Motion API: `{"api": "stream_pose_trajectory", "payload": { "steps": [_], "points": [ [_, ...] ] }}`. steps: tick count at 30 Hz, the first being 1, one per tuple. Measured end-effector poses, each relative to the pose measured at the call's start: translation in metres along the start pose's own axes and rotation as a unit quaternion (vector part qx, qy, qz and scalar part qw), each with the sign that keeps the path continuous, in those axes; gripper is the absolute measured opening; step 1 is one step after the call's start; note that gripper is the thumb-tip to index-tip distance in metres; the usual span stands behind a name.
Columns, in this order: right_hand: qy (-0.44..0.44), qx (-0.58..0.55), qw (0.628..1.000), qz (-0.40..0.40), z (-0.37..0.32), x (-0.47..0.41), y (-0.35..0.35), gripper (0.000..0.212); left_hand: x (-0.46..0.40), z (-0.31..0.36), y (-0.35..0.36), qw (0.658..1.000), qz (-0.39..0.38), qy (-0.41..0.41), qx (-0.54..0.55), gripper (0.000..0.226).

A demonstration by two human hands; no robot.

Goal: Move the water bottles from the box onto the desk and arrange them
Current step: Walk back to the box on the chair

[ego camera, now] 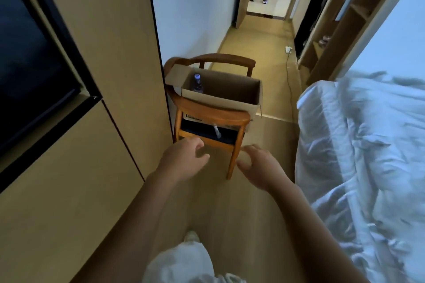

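1. The left hand (184,158) and right hand (262,167) reach forward at frame centre, fingers loosely spread, holding nothing.
2. One water bottle (197,84) stands upright in the open cardboard box (220,101).
3. The box rests on a wooden chair (207,117), above the hands.

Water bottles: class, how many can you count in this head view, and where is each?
1. One water bottle stands upright in the left end of the open cardboard box on the wooden chair. The box's near wall hides its floor, so others may lie unseen.
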State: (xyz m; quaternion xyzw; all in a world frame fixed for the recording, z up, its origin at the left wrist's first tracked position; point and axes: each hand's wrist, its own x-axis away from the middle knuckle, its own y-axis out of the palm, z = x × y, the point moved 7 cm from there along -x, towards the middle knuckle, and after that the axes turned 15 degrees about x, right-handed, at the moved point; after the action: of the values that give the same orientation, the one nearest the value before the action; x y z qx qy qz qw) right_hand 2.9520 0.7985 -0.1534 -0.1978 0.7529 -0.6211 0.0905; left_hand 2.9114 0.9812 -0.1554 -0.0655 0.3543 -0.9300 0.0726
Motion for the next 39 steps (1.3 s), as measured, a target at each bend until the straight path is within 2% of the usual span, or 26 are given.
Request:
{"api": "stream_pose_trajectory", "payload": {
  "steps": [3,7,12,15,17,20,22,24,26,29,32,35,39],
  "points": [
    [0.001,-0.034,0.999,0.007,-0.007,-0.069,-0.011,0.037,-0.067,-0.001,-0.031,1.000,0.017,0.014,-0.005,0.038],
    [0.004,-0.074,0.997,0.010,-0.011,-0.139,-0.016,0.023,-0.127,-0.007,-0.049,1.000,0.010,0.019,-0.008,0.038],
    [0.004,-0.078,0.997,0.000,-0.016,-0.224,-0.011,0.038,-0.180,-0.032,-0.057,1.000,-0.004,-0.022,0.010,0.038],
    [-0.004,-0.076,0.997,-0.008,-0.019,-0.277,-0.001,0.040,-0.209,-0.049,-0.060,0.998,0.001,-0.055,0.015,0.038],
    [-0.007,-0.090,0.996,-0.015,-0.020,-0.309,0.009,0.033,-0.228,-0.055,-0.061,0.997,0.004,-0.069,0.022,0.037],
    [-0.013,-0.106,0.994,-0.020,-0.019,-0.369,0.027,0.008,-0.267,-0.060,-0.060,0.996,0.016,-0.083,0.037,0.036],
    [-0.008,-0.114,0.993,-0.027,-0.013,-0.405,0.040,0.009,-0.289,-0.062,-0.055,0.994,0.010,-0.098,0.042,0.038],
    [0.004,-0.129,0.991,-0.044,-0.003,-0.449,0.053,0.033,-0.312,-0.067,-0.045,0.990,-0.004,-0.133,0.051,0.039],
    [0.019,-0.144,0.987,-0.065,0.007,-0.497,0.067,0.044,-0.337,-0.072,-0.035,0.985,-0.017,-0.166,0.052,0.040],
    [0.027,-0.158,0.982,-0.101,0.012,-0.555,0.093,0.042,-0.384,-0.074,-0.029,0.978,-0.044,-0.203,0.038,0.034],
    [0.024,-0.156,0.980,-0.120,0.010,-0.596,0.121,0.032,-0.435,-0.081,-0.031,0.971,-0.034,-0.231,0.040,0.026],
    [0.020,-0.159,0.980,-0.117,0.009,-0.632,0.141,0.020,-0.469,-0.094,-0.030,0.962,-0.031,-0.266,0.048,0.037],
    [0.001,-0.154,0.983,-0.096,-0.001,-0.668,0.151,0.034,-0.487,-0.108,-0.028,0.953,-0.031,-0.296,0.051,0.039]
  ]
}}
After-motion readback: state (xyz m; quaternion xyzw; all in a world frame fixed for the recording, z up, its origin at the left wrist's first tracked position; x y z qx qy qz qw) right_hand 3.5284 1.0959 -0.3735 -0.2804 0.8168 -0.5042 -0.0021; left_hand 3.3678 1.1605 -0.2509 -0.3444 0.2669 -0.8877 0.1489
